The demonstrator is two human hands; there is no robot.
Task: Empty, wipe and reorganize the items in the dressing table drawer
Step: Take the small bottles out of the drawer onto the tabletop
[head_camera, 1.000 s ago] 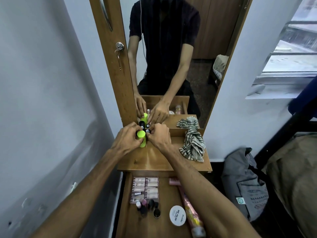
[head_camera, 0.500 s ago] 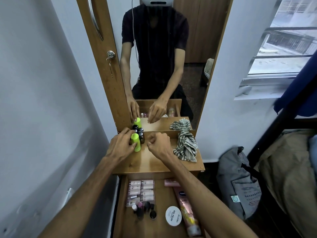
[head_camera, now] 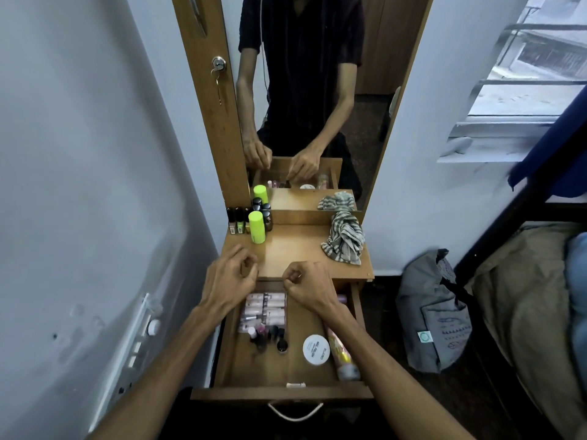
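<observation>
While the open wooden drawer [head_camera: 279,392] sits pulled out at the lower centre of the frame, it holds a row of pale pink tubes [head_camera: 265,308], small dark nail polish bottles [head_camera: 270,338], a round white lidded jar [head_camera: 316,349] and a long pink tube [head_camera: 341,354]. Above it, over the front edge of the wooden tabletop [head_camera: 295,249], the left hand [head_camera: 230,282] and right hand [head_camera: 309,289] hover with fingers curled in, holding nothing visible. At the tabletop's upper left stand a lime-green cylindrical bottle [head_camera: 256,227] and small dark-capped bottles [head_camera: 236,220]. A striped grey cloth [head_camera: 344,238] lies crumpled at the right, below the tall mirror [head_camera: 317,90].
</observation>
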